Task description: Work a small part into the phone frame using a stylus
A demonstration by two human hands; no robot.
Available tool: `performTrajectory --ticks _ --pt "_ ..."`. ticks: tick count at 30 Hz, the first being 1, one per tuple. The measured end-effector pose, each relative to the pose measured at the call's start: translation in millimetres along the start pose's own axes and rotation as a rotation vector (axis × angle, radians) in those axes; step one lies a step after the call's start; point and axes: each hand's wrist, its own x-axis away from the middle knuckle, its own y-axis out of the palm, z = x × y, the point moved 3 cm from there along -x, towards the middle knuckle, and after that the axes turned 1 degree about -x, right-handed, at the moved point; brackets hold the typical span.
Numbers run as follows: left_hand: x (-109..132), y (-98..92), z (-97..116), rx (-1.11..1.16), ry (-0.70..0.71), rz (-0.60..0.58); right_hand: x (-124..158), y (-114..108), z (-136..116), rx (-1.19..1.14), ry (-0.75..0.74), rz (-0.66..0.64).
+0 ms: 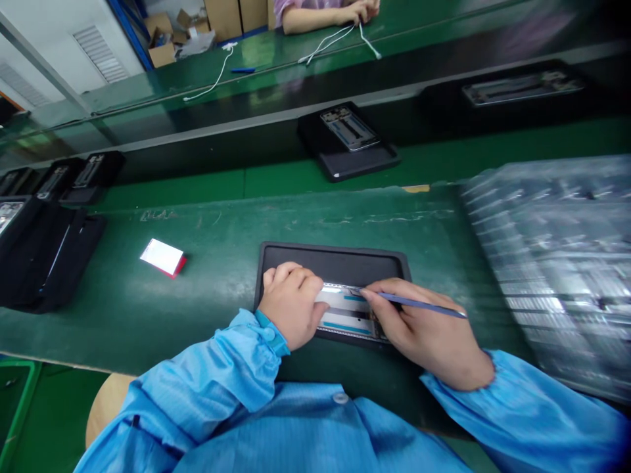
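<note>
A phone frame (345, 318) with a silvery inner face and blue strips lies in a black tray (335, 255) on the green bench before me. My left hand (292, 303) is closed over its left end, the thumb resting on the inner face. In my right hand (424, 325) a slim purple-blue tool, tweezers by its look (419, 303), is pinched between thumb and fingers. Its tip points left at the upper blue strip; whether it touches is too small to tell. My right hand covers the frame's right end.
Blurred clear plastic trays (566, 263) are stacked at the right. A white card (162, 256) with a red part lies left, beyond it black trays (49, 256). Another phone frame (351, 129) rests in a tray behind. Across the bench a person's hands (359, 12) are near white cables (328, 45).
</note>
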Motion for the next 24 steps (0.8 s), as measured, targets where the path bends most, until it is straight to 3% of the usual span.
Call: performTrajectory --ticks 6,17,24 --pt "0.4 0.2 -0.5 -0.004 0.000 -0.009 -3.1 -0.5 -4.3 0.041 -0.044 0.022" --pt "0.0 0.4 -0.4 -0.015 0.005 0.001 -1.0 -2.6 -0.8 -0.067 0.121 -0.072" --pt "-1.0 2.0 -0.9 -0.009 0.007 -0.007 0.3 3.5 -3.3 -0.090 0.109 -0.057"
